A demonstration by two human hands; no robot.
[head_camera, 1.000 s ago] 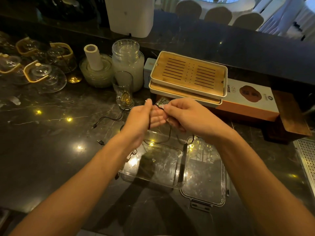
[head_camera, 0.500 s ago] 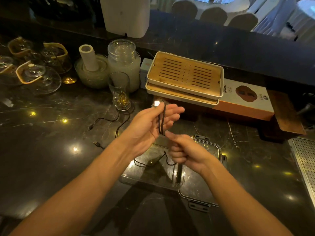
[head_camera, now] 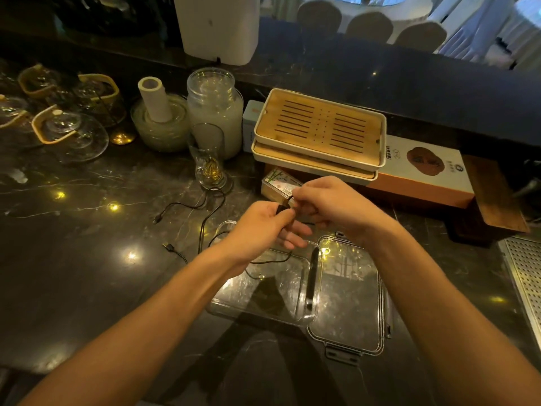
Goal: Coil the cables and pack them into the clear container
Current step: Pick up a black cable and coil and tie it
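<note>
cable (head_camera: 285,208) mostly hidden between the hands, glass teapots (head_camera: 17,112) cut off at left

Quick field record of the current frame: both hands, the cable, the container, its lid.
left hand: grips coiled black cable
right hand: pinches the same cable beside the left hand
cable tail: hangs down, trails left across countertop
clear container: open, below the hands; no coiled cable in it yet
lid: lies flat, right of container

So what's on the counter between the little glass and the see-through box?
In the head view, loose black cable trails across the dark counter between the small glass and the clear container; nothing else lies there.
</note>
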